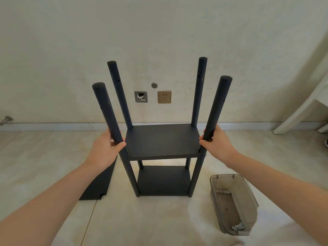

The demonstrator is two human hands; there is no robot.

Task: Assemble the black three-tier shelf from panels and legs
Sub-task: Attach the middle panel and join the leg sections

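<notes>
Item under inspection: a partly built black shelf frame (161,157) of round legs and flat rectangular panels. It stands upright on the pale tiled floor (142,219), directly ahead of the person and between the two hands.

Two tiers are fitted. The upper panel (161,141) sits roughly halfway up the legs and the lower panel (164,180) sits close to the floor. All four legs rise bare above the upper panel. A small silver bolt head (205,156) shows on the outside of each near leg at upper-panel level.

Left hand (106,148): fingers wrapped round the near left leg (104,107), thumb across its front, just above the panel's near left corner.

Right hand (217,142): fingers and thumb wrapped round the near right leg (217,107) at matching height, just above the near right corner.

The far left leg (119,93) and far right leg (198,91) are untouched.

A loose black panel (99,185) with a notched corner lies flat on the floor just left of the frame, partly under the left forearm.

A translucent grey plastic bin (248,201) sits on the floor to the right, near the frame but apart from it. It holds a few silver metal fittings (238,226).

On the wall behind are a gold socket plate (164,97) and, beside it, an open metal wall box (140,96).
</notes>
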